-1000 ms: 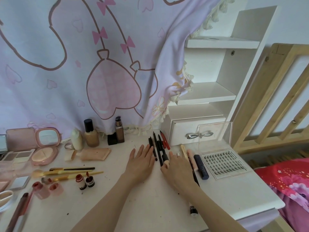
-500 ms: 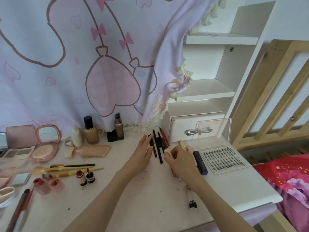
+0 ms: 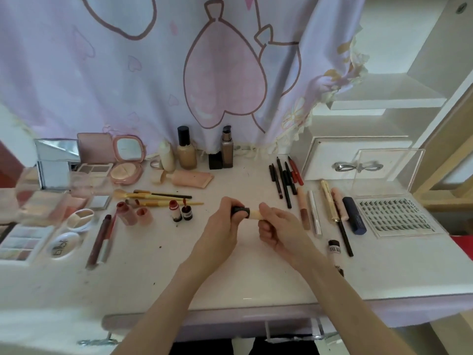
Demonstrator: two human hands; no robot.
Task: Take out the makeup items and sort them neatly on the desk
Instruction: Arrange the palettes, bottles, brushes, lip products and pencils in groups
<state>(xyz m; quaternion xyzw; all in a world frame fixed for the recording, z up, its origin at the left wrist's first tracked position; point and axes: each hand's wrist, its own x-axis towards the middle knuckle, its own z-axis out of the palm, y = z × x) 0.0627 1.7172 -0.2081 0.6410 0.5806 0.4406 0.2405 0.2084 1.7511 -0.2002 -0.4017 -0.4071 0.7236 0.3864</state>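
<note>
Lifted off the white desk now, both hands' fingers pinch a cream tube.

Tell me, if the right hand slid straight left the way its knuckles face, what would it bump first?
Probably the left hand. The right hand holds the beige end of a small tube, and the left grips its black cap, directly in its way.

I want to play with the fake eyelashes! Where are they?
In the head view, the false-lash tray lies at the desk's right side, beside the dark blue tube and before the white drawer.
</note>
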